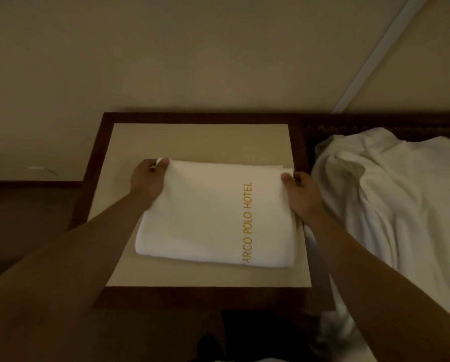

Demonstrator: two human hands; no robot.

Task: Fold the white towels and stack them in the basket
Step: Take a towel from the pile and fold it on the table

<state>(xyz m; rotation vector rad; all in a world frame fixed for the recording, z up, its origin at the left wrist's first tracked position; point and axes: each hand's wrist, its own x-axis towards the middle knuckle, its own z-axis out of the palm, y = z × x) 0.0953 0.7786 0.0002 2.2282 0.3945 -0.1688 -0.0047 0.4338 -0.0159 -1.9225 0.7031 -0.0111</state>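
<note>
A white towel [208,215] with gold lettering lies folded over on a small table [197,142]. Its folded edge faces me and its free edges lie at the far side. My left hand [148,178] pinches the towel's far left corner between thumb and fingers. My right hand [301,194] grips the far right corner, thumb on top. Both corners are held just above the tabletop. No basket is in view.
The table has a cream top and a dark wooden frame [95,163], and stands against a beige wall. A bed with rumpled white linen [391,199] lies close on the right, under a dark headboard [349,124]. The floor on the left is dark.
</note>
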